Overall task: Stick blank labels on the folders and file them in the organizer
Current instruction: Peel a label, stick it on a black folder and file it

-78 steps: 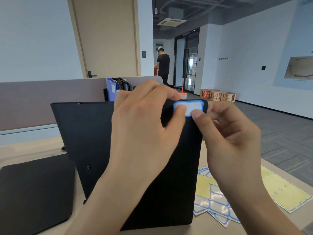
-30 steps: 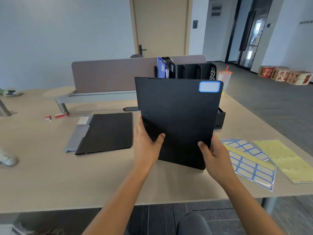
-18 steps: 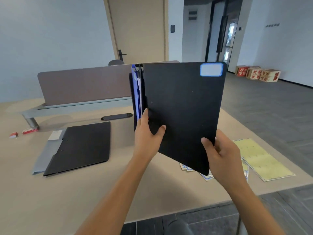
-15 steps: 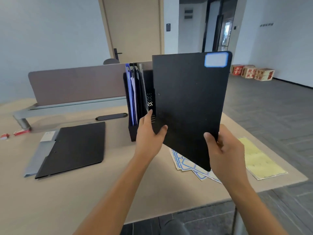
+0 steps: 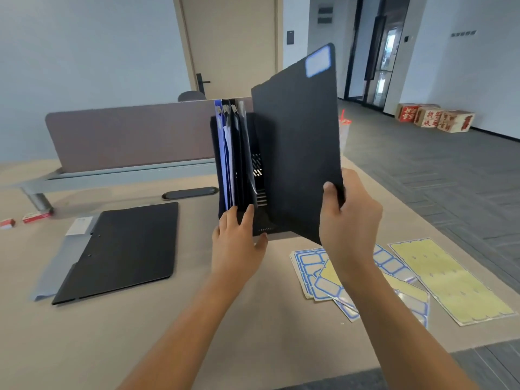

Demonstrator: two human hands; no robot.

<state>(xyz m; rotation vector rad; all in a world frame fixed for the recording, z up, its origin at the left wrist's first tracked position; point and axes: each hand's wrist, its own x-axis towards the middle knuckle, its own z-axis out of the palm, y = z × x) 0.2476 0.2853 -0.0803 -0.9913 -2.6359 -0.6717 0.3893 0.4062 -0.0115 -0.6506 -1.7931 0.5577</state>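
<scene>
My right hand (image 5: 347,218) grips the lower right edge of a black folder (image 5: 298,153), held upright and turned toward the black organizer (image 5: 260,192). A blue-bordered blank label (image 5: 318,62) sits at the folder's top right corner. My left hand (image 5: 237,243) has let go of the folder and hovers with fingers spread at the organizer's front, its fingertips near the filed blue and black folders (image 5: 230,153). Another black folder (image 5: 123,249) lies flat on the table to the left, on top of a grey one.
Sheets of blue-bordered labels (image 5: 318,277) and yellow backing sheets (image 5: 447,280) lie on the table at the right. A brown desk divider (image 5: 126,136) runs behind the organizer. A plastic cup (image 5: 344,130) stands behind the held folder. Small red items (image 5: 33,218) lie far left.
The left hand released the folder and dropped toward the organizer's front. The right hand alone swung the folder edge-on toward the organizer slots.
</scene>
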